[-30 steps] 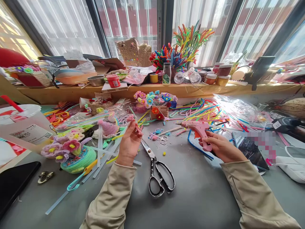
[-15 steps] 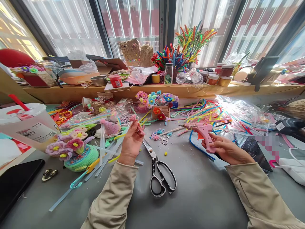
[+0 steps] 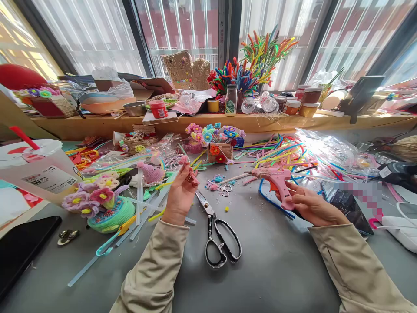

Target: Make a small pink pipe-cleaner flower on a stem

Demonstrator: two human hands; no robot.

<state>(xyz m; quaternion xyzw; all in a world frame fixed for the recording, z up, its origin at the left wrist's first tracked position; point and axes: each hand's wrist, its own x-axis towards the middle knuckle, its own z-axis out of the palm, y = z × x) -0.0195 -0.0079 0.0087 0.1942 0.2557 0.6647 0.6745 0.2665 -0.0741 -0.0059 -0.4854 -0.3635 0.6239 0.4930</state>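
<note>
My left hand [image 3: 180, 194] is raised over the table with its fingers pinched on a small pink fuzzy piece [image 3: 184, 160], which looks like pipe cleaner; the fingers partly hide it. A pink glue gun [image 3: 276, 178] is gripped by its handle in my right hand [image 3: 308, 203], its nozzle pointing left, apart from the pink piece. Between the hands, large black-handled scissors [image 3: 216, 234] lie on the grey table [image 3: 267, 265]. Behind them are small scissors [image 3: 225, 190] and pink and blue fuzzy scraps [image 3: 216, 180]. A yellow bit [image 3: 226, 209] lies nearby.
Clear glue sticks [image 3: 143, 217] and a green pot of fuzzy flowers [image 3: 110, 215] lie to the left, near a drink cup [image 3: 45, 169] and a black phone [image 3: 28, 248]. Colourful pipe cleaners [image 3: 276, 152] heap at the back right. A dark tablet-like device [image 3: 348, 206] sits beyond my right wrist.
Both hands hold nearly the same positions, with the pink piece and the glue gun still in them. The view has shifted very slightly.
</note>
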